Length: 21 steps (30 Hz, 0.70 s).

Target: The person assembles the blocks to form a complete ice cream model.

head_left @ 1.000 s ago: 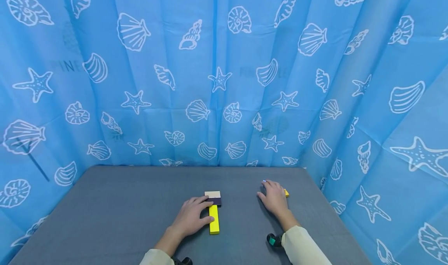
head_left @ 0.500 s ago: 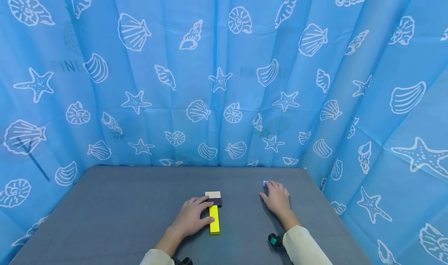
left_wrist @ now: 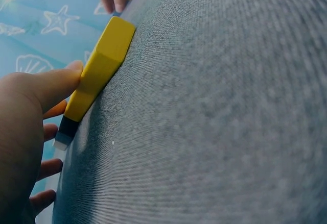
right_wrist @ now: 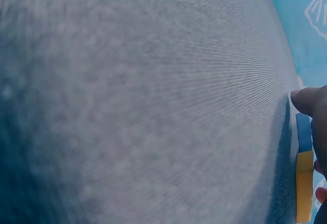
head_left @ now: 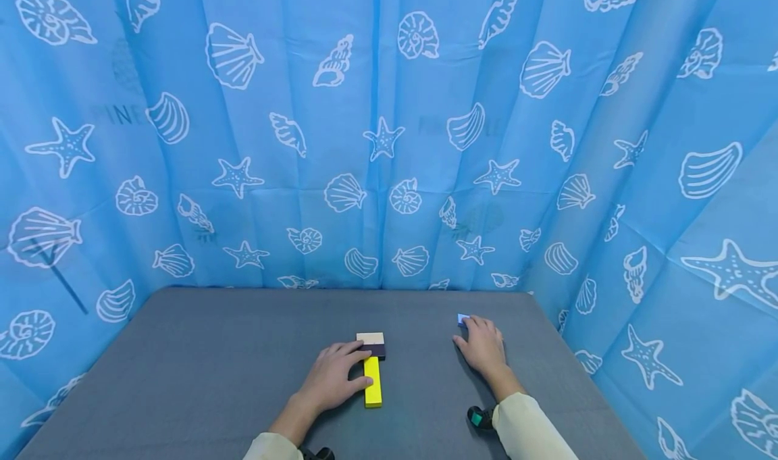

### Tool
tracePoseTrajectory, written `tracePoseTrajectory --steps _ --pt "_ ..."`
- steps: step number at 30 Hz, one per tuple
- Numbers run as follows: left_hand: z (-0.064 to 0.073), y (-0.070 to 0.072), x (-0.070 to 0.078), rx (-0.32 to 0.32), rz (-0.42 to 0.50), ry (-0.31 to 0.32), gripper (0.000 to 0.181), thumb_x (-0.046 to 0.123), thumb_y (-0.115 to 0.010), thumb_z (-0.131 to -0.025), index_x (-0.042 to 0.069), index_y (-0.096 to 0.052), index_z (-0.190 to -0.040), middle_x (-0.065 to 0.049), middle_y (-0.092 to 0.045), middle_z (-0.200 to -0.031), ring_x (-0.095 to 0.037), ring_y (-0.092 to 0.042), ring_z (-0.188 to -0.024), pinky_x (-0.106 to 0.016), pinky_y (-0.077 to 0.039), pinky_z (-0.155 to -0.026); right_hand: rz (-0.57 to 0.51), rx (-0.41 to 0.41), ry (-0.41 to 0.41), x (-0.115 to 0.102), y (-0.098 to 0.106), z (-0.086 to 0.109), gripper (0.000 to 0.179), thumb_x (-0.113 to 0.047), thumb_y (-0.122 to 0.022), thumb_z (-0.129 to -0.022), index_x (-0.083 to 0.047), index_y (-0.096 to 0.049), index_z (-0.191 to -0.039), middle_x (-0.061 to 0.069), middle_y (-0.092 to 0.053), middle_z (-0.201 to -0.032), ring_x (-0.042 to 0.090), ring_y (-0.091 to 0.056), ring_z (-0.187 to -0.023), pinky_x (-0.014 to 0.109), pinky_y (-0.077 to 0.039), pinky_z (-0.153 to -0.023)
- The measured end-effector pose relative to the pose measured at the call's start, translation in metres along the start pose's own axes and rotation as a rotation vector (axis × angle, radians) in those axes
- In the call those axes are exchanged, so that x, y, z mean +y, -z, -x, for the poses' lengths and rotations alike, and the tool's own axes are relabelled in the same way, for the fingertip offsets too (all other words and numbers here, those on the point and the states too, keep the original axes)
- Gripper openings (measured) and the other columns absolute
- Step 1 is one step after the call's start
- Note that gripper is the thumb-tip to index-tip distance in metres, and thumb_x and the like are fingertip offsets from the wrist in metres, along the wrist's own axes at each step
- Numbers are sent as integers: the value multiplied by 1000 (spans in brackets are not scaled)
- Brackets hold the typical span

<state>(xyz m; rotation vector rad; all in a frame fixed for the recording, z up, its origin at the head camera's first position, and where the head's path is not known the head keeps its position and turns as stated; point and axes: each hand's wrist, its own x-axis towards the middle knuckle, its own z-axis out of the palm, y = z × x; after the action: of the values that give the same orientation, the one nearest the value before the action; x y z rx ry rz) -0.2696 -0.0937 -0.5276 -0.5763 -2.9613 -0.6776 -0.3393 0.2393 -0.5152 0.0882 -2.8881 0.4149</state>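
My left hand (head_left: pixel 331 377) lies on the table beside a yellow rectangular block (head_left: pixel 373 389). Its thumb touches that block's side, and the forefinger reaches a dark block (head_left: pixel 378 352) at the far end. Beyond the dark piece sits a cream-white block (head_left: pixel 370 338). Farther right, my right hand (head_left: pixel 484 348) is spread loosely over a blue block (head_left: pixel 461 319), which shows at its fingertips. The right wrist view has a yellow-orange block (right_wrist: pixel 304 185) end to end with the blue one under this hand; in the head view the hand hides it.
A grey cloth-covered table (head_left: pixel 231 359) spreads under both hands. A blue curtain (head_left: pixel 383 142) with white shell prints hangs behind its far edge and along the right side.
My right hand has shifted slightly rightward, so more of the blue block shows and the yellow-orange block has become covered in the head view. The left hand stays put.
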Motion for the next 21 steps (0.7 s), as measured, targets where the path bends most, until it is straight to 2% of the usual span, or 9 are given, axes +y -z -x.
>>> tracePoseTrajectory --steps 8,21 --pt "2 0 1 7 7 1 54 53 -65 -86 28 -60 -134 0 -49 -144 -29 -44 -127 -57 -34 -104 6 -24 -28 -4 1 0 53 -30 -68 -91 1 -56 -133 24 -50 -137 42 -39 -128 63 -26 -105" --pt "1 -2 0 11 8 5 54 54 -65 -86 29 -60 -134 0 -48 -144 -29 -44 -127 -58 -33 -104 31 -11 17 -12 -2 5 54 -33 -70 -89 -3 -58 -133 21 -52 -135 41 -42 -123 61 -34 -99"
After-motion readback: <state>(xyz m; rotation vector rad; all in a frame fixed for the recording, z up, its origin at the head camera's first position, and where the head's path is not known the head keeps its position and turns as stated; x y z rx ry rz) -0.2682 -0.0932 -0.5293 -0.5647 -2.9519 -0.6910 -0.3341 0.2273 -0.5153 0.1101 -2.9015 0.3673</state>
